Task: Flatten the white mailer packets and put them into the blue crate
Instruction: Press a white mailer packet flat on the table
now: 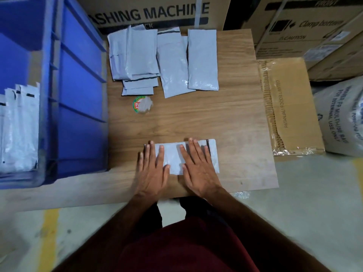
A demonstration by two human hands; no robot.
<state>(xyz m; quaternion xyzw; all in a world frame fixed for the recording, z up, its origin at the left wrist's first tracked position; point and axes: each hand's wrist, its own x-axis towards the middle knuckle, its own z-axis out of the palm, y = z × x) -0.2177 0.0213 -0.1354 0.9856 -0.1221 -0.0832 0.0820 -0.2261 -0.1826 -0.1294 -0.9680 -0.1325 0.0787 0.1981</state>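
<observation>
On the near edge of the wooden board (225, 118), which lies on a pale concrete floor (304, 193) with a yellow line, the left hand (152, 169) and right hand (198, 167) press flat, fingers straight, on 1 white mailer packet (172, 154). Farther away lie a round sticker (142, 105) and more loose packets (163, 59). The blue crate (78, 91) at left holds packets standing upright, and cardboard boxes (157, 12) close the back

A wood-grain board (225, 118) lies on a pale concrete floor (304, 213) with a yellow painted line (50, 230) at near left. Large cardboard cartons (157, 12) stand at the far side; a flattened carton (290, 107) and what looks like a woven sack (341, 114) lie right.
</observation>
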